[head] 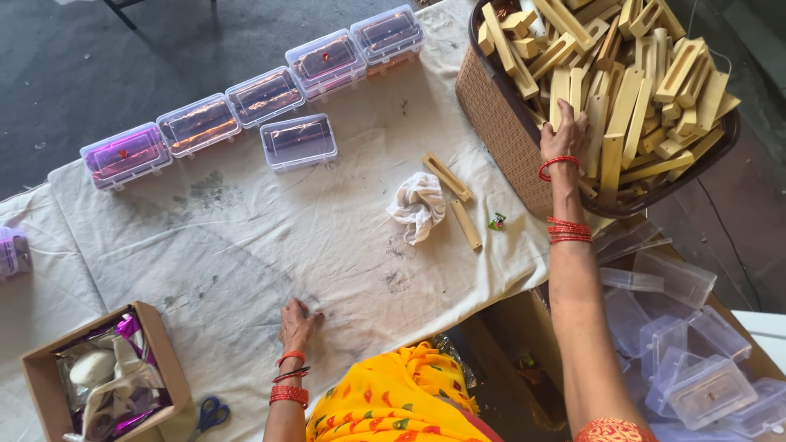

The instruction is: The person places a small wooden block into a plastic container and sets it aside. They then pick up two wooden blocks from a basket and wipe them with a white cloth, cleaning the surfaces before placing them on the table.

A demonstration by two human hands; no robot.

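head view, right hand among wooden pieces, basket

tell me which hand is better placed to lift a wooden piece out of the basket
Right. The right hand is already inside the basket, resting on the wooden pieces. The left hand lies flat on the cloth near the table's front edge, far from the basket.
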